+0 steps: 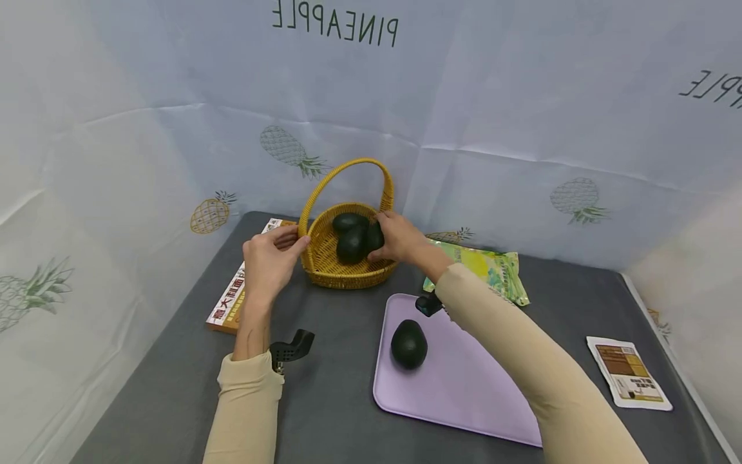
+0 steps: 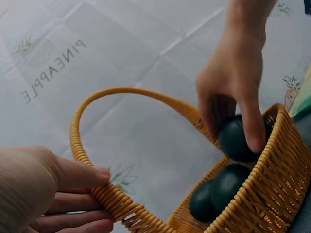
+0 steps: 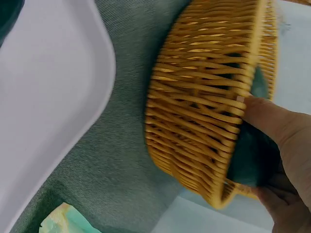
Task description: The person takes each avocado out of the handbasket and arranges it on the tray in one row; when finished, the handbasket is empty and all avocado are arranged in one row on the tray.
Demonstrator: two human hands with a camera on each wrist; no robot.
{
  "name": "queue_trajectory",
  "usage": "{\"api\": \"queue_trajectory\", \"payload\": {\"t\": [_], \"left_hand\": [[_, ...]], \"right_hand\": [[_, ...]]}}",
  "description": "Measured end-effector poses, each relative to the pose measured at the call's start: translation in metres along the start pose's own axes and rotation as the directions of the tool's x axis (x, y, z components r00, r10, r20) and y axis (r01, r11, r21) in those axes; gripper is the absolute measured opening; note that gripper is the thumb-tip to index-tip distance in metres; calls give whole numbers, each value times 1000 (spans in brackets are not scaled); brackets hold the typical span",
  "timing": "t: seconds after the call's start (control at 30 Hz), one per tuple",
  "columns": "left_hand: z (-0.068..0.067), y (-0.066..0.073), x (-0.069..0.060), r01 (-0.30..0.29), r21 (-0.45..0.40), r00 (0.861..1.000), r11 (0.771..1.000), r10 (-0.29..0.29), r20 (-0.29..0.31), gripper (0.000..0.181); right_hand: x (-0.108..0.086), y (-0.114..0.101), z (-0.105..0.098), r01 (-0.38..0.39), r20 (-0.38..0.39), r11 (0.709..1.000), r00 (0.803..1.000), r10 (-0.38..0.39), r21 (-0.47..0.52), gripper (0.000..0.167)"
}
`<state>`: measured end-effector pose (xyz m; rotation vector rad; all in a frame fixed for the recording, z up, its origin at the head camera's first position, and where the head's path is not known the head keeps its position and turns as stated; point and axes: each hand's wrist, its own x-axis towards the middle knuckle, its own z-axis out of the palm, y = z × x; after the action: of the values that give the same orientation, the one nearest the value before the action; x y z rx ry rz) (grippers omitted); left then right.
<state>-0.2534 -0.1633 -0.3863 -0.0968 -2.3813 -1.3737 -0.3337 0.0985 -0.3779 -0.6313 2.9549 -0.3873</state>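
Note:
A yellow wicker basket with a tall handle stands at the back, with dark green avocados inside. The left hand pinches the base of the basket's handle between thumb and fingers. Inside the basket's right side, the right hand grips an avocado, thumb on its near side; the right wrist view shows this avocado just within the rim. Another avocado lies on the left part of a lilac tray.
Left of the basket, partly behind the left hand, lies a flat box. A green and yellow packet lies behind the tray. On the far right is a white and brown pouch. A pineapple-print cloth hangs behind the table.

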Motion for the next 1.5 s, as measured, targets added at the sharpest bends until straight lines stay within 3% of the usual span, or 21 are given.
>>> {"api": "queue_trajectory", "payload": {"t": [0.27,0.67,1.03,1.3,1.5], "left_hand": [[-3,2,-1,2,14,1000,1000,-2,-6,35],[0,2,-2,11,35,1000,999,-11,-3,36],[-2,2,-2,0,56,1000,998,0,-2,35],[-3,3,-2,8,53,1000,999,-9,5,38],[-3,3,-2,16,47,1000,999,-16,16,38]], "right_hand": [[-27,9,-23,7,-35,978,999,1,210,92],[-117,44,-28,-42,-34,895,997,64,443,88],[-203,68,-4,-43,-35,789,996,82,613,82],[-242,78,27,-30,-65,791,994,88,611,80],[-253,80,50,-21,-63,783,995,77,621,81]]}}
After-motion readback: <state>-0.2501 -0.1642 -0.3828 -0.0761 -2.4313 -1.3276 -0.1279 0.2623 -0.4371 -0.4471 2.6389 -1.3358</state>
